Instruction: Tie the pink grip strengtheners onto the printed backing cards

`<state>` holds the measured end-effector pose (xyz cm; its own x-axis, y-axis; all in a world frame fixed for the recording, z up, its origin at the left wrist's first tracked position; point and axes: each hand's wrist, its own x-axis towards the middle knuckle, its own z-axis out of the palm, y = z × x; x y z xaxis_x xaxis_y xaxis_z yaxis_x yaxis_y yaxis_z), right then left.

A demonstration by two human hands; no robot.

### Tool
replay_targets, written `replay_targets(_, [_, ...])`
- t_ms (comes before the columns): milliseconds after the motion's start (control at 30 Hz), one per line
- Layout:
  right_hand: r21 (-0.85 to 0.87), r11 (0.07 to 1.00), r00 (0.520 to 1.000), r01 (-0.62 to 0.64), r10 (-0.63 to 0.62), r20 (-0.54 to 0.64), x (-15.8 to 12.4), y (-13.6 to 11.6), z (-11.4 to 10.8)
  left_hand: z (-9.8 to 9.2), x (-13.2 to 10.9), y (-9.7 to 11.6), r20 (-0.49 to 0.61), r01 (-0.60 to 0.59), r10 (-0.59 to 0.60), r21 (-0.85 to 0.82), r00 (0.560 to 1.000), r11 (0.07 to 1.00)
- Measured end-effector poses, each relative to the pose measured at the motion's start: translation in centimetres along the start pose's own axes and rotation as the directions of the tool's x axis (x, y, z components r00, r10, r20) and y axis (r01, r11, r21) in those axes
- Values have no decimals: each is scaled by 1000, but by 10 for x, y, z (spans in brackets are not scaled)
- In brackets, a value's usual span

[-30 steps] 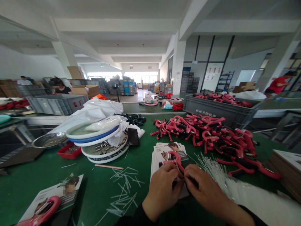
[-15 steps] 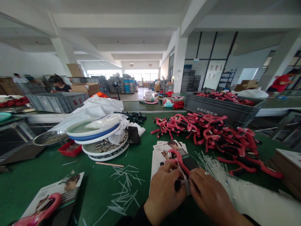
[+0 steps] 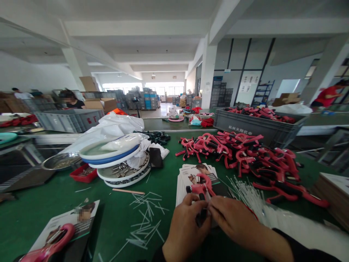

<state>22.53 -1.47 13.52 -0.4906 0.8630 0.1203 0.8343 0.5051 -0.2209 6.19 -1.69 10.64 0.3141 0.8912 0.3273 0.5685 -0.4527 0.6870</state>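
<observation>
A pink-and-black hand grip exerciser [image 3: 201, 188] lies on a stack of printed cards [image 3: 182, 182] in front of me. My left hand [image 3: 188, 223] is closed round its lower, black-handled part, thumb and fingers curled in. A thin white zip tie [image 3: 208, 190] crosses the grip. My right hand [image 3: 236, 220] pinches at the tie beside the left fingertips; the tie's end is mostly hidden by the fingers. Just behind the right hand, a red curved handle [image 3: 254, 212] shows in part. Loose white zip ties [image 3: 247, 193] fan out from a clear bag right of the cards.
More hand grips [image 3: 234, 145] are heaped behind, with a grey crate [image 3: 253, 129] of them beyond. On the left are stacked round trays [image 3: 109, 156] of metal parts, a red dish [image 3: 83, 174], cut tie pieces [image 3: 147, 222] and a carded grip [image 3: 58, 236]. Cards [image 3: 334, 193] stand right.
My right hand has shifted slightly left and up, closing in on the left fingertips. The left hand has moved slightly down and left, showing more of the grip. A red handle now shows.
</observation>
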Motion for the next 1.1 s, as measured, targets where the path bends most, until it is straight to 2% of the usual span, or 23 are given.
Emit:
replay_targets(100, [166, 986, 999, -32, 29, 20, 7, -2, -8, 1, 1, -1, 5, -8, 7, 15, 1000, 1000])
replay_targets(167, [208, 978, 999, -28, 23, 27, 10, -2, -13, 1, 2, -1, 26, -15, 15, 27, 1000, 1000])
replay_targets(233, [182, 983, 999, -36, 33, 22, 11, -1, -15, 0, 4, -2, 38, -11, 10, 36, 999, 999])
replay_targets(400, [-19, 996, 995, -91, 92, 37, 6, 10, -10, -2, 8, -2, 3, 21, -21, 24, 1000, 999])
replay_targets(467, [-37, 992, 990, -125, 127, 57, 3, 13, -8, -2, 8, -1, 17, 13, -14, 16, 1000, 1000])
replay_targets(600, [85, 978, 977, -189, 179, 120, 3, 15, -9, -3, 10, 0, 58, -44, 43, 17, 997, 999])
replay_targets(800, [230, 960, 983, -158, 132, 125, 2, 21, -11, 5, 20, 0, 105, -96, 85, 98, 991, 991])
replay_targets(900, [135, 980, 986, -144, 131, 101, 0, 19, -9, 6, 22, 0, 107, -136, 123, 122, 987, 983])
replay_targets(1000, [-95, 991, 992, -98, 105, 69, -1, 14, -5, 0, 22, 1, 97, -169, 154, 171, 983, 971])
replay_targets(1100, [-265, 964, 993, -30, 60, 105, 3, 7, -2, -8, 23, 5, 122, -194, 167, 268, 978, 944])
